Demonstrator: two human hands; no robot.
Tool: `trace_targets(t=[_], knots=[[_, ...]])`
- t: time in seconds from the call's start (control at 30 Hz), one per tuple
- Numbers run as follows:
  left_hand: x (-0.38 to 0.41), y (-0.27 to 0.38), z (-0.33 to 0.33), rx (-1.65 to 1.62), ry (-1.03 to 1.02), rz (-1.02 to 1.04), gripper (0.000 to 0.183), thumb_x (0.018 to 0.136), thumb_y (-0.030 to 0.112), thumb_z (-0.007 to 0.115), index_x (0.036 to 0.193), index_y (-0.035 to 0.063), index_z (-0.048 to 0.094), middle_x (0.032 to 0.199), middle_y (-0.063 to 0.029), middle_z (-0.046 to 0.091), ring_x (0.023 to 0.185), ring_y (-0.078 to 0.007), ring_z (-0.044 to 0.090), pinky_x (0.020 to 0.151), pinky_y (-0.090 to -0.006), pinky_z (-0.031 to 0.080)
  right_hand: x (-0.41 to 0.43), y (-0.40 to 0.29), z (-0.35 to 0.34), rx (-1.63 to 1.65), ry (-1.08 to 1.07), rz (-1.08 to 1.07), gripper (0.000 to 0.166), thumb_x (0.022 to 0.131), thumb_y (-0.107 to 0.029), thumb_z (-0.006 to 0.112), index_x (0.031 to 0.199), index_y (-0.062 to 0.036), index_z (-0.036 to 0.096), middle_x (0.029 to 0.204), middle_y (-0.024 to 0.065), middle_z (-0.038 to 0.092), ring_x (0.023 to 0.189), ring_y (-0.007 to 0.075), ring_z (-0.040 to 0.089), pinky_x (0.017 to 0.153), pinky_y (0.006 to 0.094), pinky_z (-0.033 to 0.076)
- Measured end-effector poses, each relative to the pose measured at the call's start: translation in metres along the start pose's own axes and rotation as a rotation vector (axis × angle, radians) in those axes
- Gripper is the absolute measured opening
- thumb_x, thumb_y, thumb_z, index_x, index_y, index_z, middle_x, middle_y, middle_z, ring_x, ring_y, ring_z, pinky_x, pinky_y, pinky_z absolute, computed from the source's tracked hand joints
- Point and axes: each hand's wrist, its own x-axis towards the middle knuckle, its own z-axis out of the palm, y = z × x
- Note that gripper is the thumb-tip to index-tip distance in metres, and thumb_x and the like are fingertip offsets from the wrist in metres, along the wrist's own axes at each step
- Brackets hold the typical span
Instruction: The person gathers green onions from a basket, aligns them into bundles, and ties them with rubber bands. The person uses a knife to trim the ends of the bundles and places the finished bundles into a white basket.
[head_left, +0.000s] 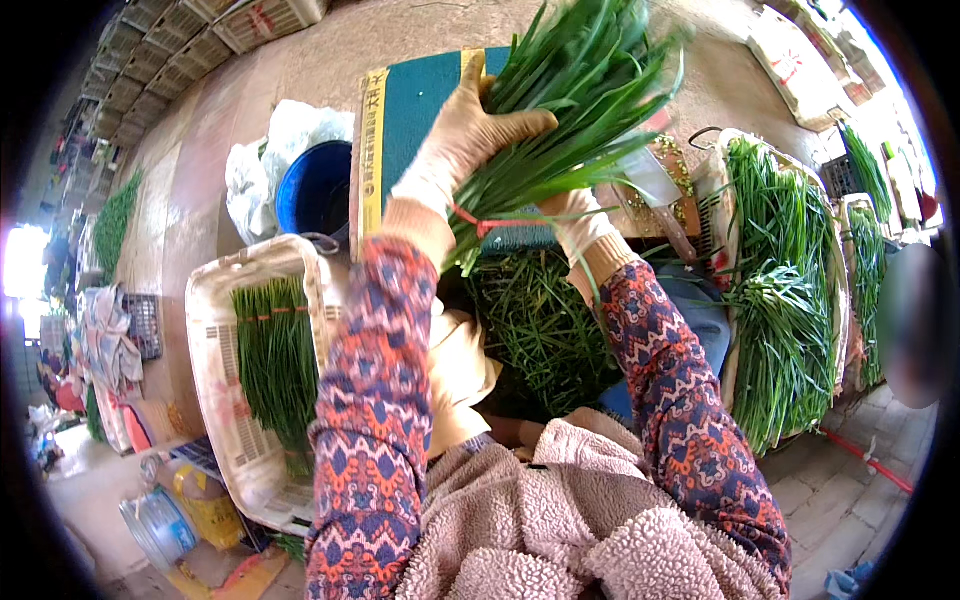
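Note:
A bunch of long green leaves, probably garlic chives (570, 97), is raised and tilted over a teal-topped stand (420, 82). A red tie (487, 223) circles it near the cut stem ends. My left hand (480, 124), in a pale glove, holds the bunch from the left, thumb across the leaves and fingers spread. On the other side my gloved right hand (574, 214) supports it; leaves hide most of its fingers. Right of the bunch, a cleaver (649, 176) rests on a wooden board (686, 214) strewn with green bits. Loose leaf trimmings (540, 330) lie below my hands.
To the left stands a white plastic crate (214, 390) with tied bunches (274, 352). Behind it are a blue bucket (311, 187) and white plastic bags (255, 172). A second crate (840, 300), heaped with loose chives (784, 300), flanks my right side. Stacked crates (161, 52) line the back left.

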Motion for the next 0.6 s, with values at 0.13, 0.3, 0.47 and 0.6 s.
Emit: trace_targets(t=[0.13, 0.3, 0.47, 0.6], knots=[[-0.017, -0.081, -0.039, 0.477, -0.153, -0.167, 0.14, 0.046, 0.075, 0.072, 0.143, -0.0037, 0.008, 0.142, -0.0282, 0.026, 0.135, -0.034, 0.024, 0.11, -0.0377, 0.022, -0.042, 0.001, -0.032, -0.093, 0.431, 0.109, 0.054, 0.09, -0.049, 0.045, 0.126, -0.0092, 0.049, 0.124, 0.012, 0.053, 0.121, 0.0269, 0.044, 0.103, 0.0476, 0.032], [-0.081, -0.133, -0.016, 1.078, -0.392, -0.415, 0.147, 0.038, 0.074, 0.075, 0.145, 0.0028, 0.003, 0.147, -0.0232, 0.02, 0.138, -0.0335, 0.017, 0.11, -0.053, 0.015, -0.141, 0.008, -0.068, -0.583, 0.454, 0.301, 0.038, 0.092, -0.024, 0.053, 0.125, -0.0035, 0.051, 0.126, 0.0093, 0.054, 0.11, 0.0237, 0.055, 0.086, 0.0319, 0.045], [-0.081, -0.111, -0.002, 1.191, -0.424, -0.412, 0.142, 0.043, 0.07, 0.076, 0.144, 0.0012, 0.004, 0.146, -0.021, 0.024, 0.138, -0.0334, 0.018, 0.11, -0.0526, 0.013, -0.112, 0.022, -0.015, -1.703, 0.169, -0.254, 0.038, 0.079, -0.017, 0.067, 0.114, -0.0045, 0.06, 0.096, 0.0127, 0.064, 0.081, 0.0203, 0.061, 0.071, 0.0291, 0.048], [-0.08, -0.095, 0.015, 1.302, -0.397, -0.386, 0.135, 0.048, 0.066, 0.077, 0.143, 0.0003, 0.009, 0.146, -0.0187, 0.025, 0.138, -0.0318, 0.018, 0.11, -0.0526, 0.013, -0.084, 0.03, 0.004, -1.942, 0.252, -0.443, 0.034, 0.074, -0.015, 0.072, 0.107, -0.0092, 0.066, 0.086, 0.0087, 0.059, 0.075, 0.0227, 0.058, 0.069, 0.0306, 0.047]])
